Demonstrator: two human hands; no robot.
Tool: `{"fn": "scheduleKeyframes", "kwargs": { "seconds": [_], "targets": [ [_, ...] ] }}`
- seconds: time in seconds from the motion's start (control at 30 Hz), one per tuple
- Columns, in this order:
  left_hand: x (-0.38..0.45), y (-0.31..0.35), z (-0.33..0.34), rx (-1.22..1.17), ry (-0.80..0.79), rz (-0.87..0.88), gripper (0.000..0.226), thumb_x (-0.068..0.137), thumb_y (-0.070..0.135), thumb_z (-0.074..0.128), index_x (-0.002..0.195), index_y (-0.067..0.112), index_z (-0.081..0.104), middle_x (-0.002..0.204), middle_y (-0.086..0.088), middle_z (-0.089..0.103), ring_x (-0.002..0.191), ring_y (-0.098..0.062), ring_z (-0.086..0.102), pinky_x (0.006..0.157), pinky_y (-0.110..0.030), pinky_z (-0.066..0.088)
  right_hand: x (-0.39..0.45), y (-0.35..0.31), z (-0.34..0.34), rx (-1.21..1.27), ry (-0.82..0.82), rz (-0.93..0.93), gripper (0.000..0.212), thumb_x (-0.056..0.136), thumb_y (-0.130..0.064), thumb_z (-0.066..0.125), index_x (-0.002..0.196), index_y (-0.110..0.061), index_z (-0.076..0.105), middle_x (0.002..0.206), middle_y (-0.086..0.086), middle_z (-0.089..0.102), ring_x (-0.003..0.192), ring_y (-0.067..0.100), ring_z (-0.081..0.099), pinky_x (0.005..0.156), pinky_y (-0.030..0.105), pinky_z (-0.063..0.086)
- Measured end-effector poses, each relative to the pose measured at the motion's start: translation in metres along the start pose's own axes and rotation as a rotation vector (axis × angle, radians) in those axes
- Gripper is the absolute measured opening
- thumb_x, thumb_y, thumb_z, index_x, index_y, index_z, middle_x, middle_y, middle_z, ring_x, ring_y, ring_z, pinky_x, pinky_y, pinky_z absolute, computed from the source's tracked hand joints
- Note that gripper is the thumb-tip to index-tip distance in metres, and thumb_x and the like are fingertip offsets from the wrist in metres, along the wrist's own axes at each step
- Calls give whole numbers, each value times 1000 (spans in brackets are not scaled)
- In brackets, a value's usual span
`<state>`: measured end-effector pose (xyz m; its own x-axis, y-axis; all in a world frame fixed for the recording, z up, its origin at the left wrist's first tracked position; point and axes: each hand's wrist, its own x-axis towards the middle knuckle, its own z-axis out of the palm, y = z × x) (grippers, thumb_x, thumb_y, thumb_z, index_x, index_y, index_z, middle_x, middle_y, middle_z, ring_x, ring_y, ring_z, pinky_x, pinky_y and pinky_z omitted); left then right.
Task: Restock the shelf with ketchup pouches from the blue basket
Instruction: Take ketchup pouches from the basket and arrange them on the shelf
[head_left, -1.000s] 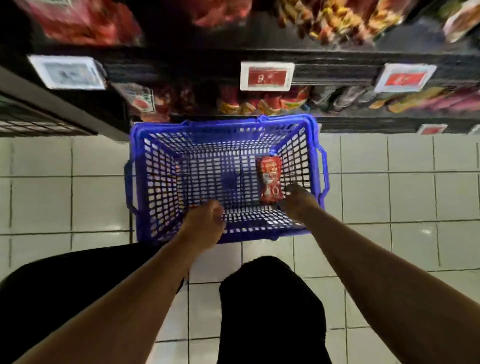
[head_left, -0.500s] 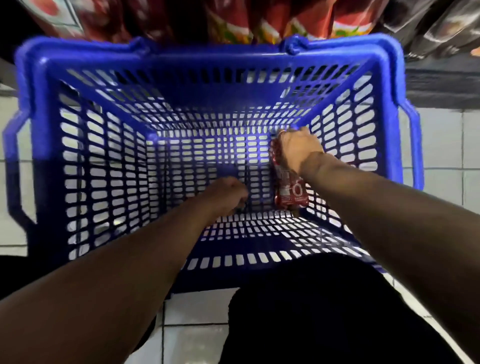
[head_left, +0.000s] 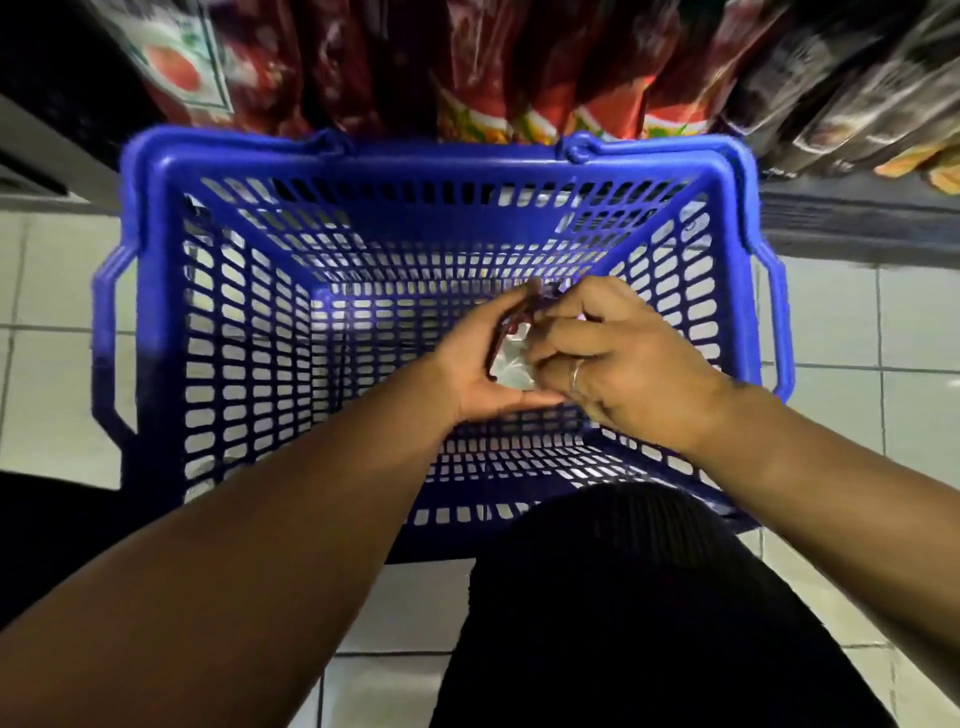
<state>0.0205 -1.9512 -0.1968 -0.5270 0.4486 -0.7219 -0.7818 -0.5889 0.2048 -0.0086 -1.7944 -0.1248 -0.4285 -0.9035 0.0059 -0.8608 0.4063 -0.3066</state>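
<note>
Head camera, looking down: what have the hands got?

— Both are inside the blue basket (head_left: 156, 218), over its floor toward the right wall. Between them is a ketchup pouch (head_left: 511, 364); only a silvery face and a dark red edge of it show, the rest is covered.

— Who is holding it?

— The left hand (head_left: 483, 358) cups it from the left side, palm turned inward, thumb under the lower edge and fingers reaching up along the far edge. The right hand (head_left: 618, 364) has its fingers curled onto the pouch from the right, pinching the top end. A ring (head_left: 575, 375) sits on one right finger.

— Is the pouch resting on the basket floor?

— I cannot tell; the hands hide its underside.

— And the basket itself?

— It stands on the white tiled floor (head_left: 914, 332), its far rim just beside the bottom shelf (head_left: 852, 218). Red pouches (head_left: 550, 88) stand in a row along that shelf behind the far rim, with darker packets (head_left: 841, 88) toward the right end. Dark-clothed knees (head_left: 639, 597) show at the basket's near edge.
</note>
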Motion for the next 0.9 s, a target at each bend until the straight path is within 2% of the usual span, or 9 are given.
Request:
{"fn": "scheduleKeyframes", "kwargs": {
  "seconds": [0.17,0.23,0.33,0.4,0.43,0.53,0.63,0.77,0.9],
  "targets": [
    [-62,8,49,-73,34,9,44,104,32,45,74,11,68,61,-3,65,53,-14,63,50,-21,50,-9,-34,-75,283,55,7,15,86,-2,65,95,-6,76,106,8,68,96,25,60,95,25,43],
    [-104,13,63,79,145,16,27,100,28,54,97,6,69,80,-10,73,65,-21,70,62,-30,58,-15,-57,-107,493,195,323,20,81,-4,67,98,-13,71,106,0,65,96,12,62,89,21,48],
    [-178,16,88,283,264,50,37,91,24,71,125,11,63,102,-13,76,82,-28,75,70,-40,60,-4,-87,-153,875,366,987,14,84,-17,73,91,-16,61,93,-4,68,84,12,64,80,36,56],
    [-234,15,116,467,311,125,47,82,27,79,126,22,63,109,-8,76,92,-27,75,77,-43,60,14,-112,-192,1373,254,1353,24,85,-37,75,97,-17,69,94,4,73,84,21,66,78,37,58],
    [-264,15,131,595,322,168,53,76,31,81,126,28,62,112,-3,75,99,-25,74,85,-45,60,21,-127,-212,1577,170,1401,34,86,-43,73,103,-14,71,100,12,73,88,28,64,91,48,57],
    [-350,14,178,955,306,327,60,67,48,77,123,38,57,111,14,73,102,-6,70,92,-31,57,34,-176,-275,1784,251,1310,41,90,-34,71,115,-1,68,108,22,72,95,37,69,93,54,56],
    [-431,12,225,1015,291,382,71,69,53,76,132,37,49,115,17,70,104,0,68,91,-28,56,39,-219,-343,1767,398,1158,16,93,-21,71,90,-7,63,80,10,71,70,24,69,76,41,59],
    [-528,17,269,994,181,321,86,70,34,90,135,50,38,120,23,68,108,-1,68,88,-28,59,42,-267,-440,1708,468,1018,11,94,-14,70,98,-5,66,91,18,67,80,27,64,85,49,56],
    [-596,35,315,968,187,452,83,73,16,90,138,40,43,126,11,69,113,-9,68,92,-36,59,56,-298,-538,1589,490,802,13,96,-10,66,86,-17,70,85,9,68,80,23,62,85,43,55]
  ]
}}
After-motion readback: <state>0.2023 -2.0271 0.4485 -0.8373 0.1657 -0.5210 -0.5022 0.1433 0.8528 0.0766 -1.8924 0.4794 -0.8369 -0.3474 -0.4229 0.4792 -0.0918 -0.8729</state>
